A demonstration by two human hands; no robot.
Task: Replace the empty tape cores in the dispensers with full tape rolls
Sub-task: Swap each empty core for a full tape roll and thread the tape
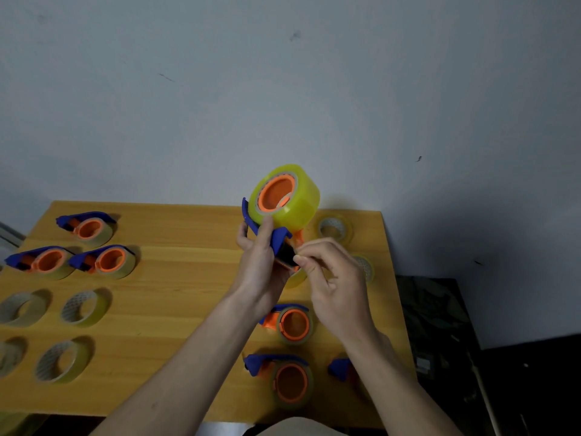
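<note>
Nearest me, at about six o'clock on the wooden table (188, 265), lie two dispensers on their sides, one low (283, 377) and one just beyond it (290, 324), their orange hubs wearing only a thin band of core; a third blue shape (341, 368) at five o'clock is mostly hidden behind my right forearm. Above them, lifted clear of the table, I hold the dispenser in hand (276, 240): my left hand (259, 265) is wrapped around its blue frame, thumb pressed up against the full yellow roll (290, 195) seated on the orange hub, while my right hand (333, 278) is pinched narrow, thumb and forefinger closed on something small at the black cutter end, I judge the loose tape end, though I cannot make out the film itself. The roll looks thick and dense, so I expect it to be the heavy part and to tip the frame forward; the frame is stiff plastic and the safe place to grip, whereas the tape face is slick outside, sticky underneath (and the cutter teeth are worth keeping fingers off). Out at nine and ten o'clock sit bare rings and three more dispensers (103, 261); at one o'clock, two rolls (334, 228) lie near the far edge.
</note>
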